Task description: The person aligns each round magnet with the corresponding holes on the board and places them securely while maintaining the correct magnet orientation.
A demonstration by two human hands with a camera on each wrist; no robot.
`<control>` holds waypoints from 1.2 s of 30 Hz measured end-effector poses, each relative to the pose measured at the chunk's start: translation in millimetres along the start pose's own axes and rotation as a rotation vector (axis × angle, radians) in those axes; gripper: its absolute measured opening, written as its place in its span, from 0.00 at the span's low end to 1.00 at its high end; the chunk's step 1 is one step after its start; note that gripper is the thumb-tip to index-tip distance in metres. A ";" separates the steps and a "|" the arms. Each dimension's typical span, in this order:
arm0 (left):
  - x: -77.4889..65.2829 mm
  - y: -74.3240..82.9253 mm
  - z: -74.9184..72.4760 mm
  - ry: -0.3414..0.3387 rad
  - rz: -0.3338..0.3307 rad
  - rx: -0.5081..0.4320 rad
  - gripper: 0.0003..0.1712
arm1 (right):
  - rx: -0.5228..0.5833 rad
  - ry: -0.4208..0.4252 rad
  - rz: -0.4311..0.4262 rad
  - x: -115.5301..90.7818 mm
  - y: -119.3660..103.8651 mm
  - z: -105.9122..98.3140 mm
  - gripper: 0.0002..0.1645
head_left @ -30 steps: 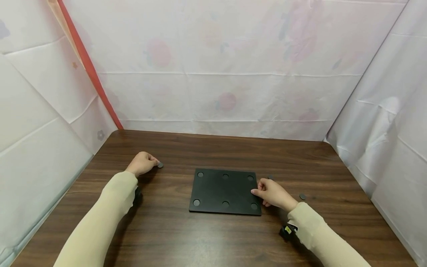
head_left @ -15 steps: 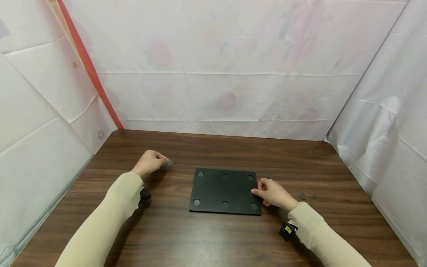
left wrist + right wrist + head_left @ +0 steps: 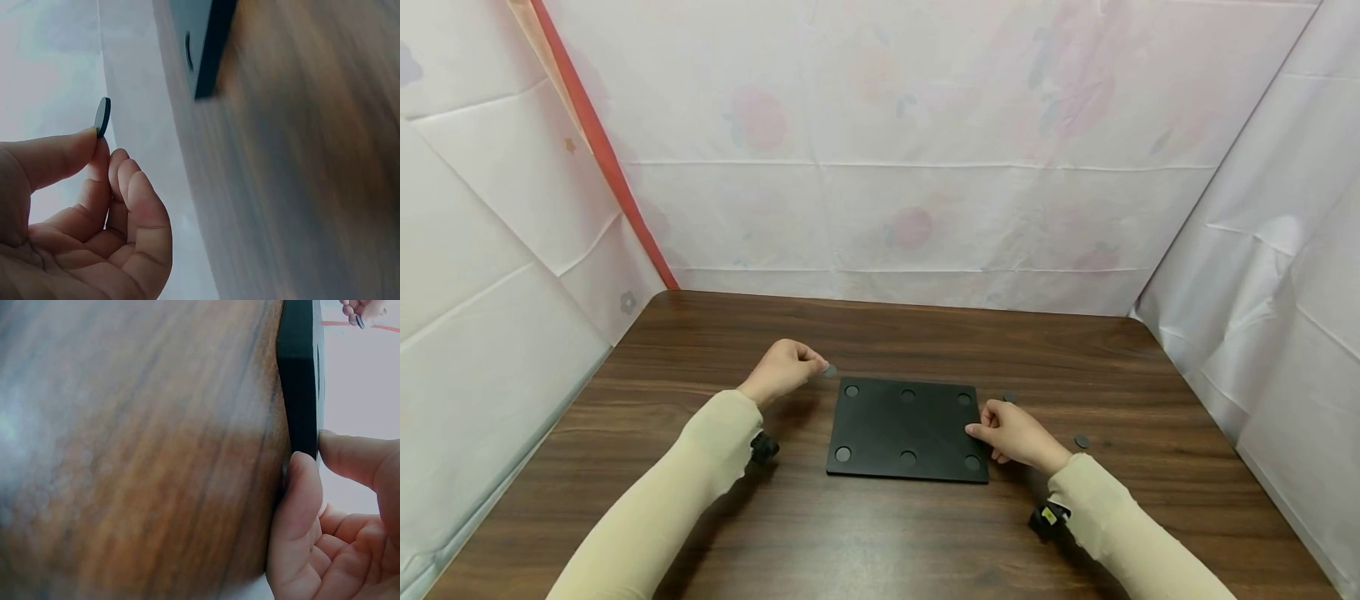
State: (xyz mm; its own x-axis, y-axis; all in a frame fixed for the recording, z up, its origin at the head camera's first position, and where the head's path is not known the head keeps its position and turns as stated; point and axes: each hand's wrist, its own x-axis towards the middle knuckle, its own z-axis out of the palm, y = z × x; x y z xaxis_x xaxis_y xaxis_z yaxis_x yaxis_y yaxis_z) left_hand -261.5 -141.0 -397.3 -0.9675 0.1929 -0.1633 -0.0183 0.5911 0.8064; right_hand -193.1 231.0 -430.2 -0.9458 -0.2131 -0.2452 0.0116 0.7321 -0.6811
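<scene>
My left hand [image 3: 781,371] pinches a small thin dark grey disc [image 3: 104,117] between thumb and index finger, its other fingers curled loosely below. In the head view that hand is just beyond the back left corner of a flat black rectangular board [image 3: 906,427]. Several round recesses run along the board's front and back edges. My right hand [image 3: 1021,435] grips the board's right edge. In the right wrist view its thumb [image 3: 353,456] lies against the top face and a finger [image 3: 300,494] is at the edge of the board.
Two more dark discs lie on the wooden table [image 3: 880,542]: one disc [image 3: 1081,441] right of my right hand, the other disc [image 3: 1009,398] just behind its fingers. A white patterned curtain [image 3: 880,167] closes off the back and sides. A black wrist camera [image 3: 764,448] sits on my left sleeve.
My left hand has carried the disc rightward across the table, from the far left to near the board's back left corner. The right hand and board have stayed put.
</scene>
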 end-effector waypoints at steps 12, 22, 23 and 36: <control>-1.2 31.1 35.9 -0.038 0.085 -0.039 0.19 | 0.009 -0.010 0.015 2.1 2.5 0.3 0.18; 6.5 48.5 59.5 -0.047 0.099 -0.082 0.18 | 0.013 -0.006 0.004 0.8 2.1 0.1 0.18; 7.1 50.2 62.3 -0.049 0.094 -0.085 0.17 | 0.013 -0.006 0.004 1.0 2.1 0.2 0.18; 19.0 62.3 83.2 -0.116 0.070 -0.047 0.15 | 0.012 -0.006 0.008 2.0 2.0 0.0 0.18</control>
State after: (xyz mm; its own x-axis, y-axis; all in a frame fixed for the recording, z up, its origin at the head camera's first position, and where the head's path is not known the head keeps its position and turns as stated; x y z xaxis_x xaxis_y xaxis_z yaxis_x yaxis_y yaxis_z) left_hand -260.1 -35.3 -397.5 -0.9311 0.3234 -0.1686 0.0336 0.5364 0.8433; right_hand -195.0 232.0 -432.1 -0.9437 -0.2111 -0.2546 0.0231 0.7259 -0.6874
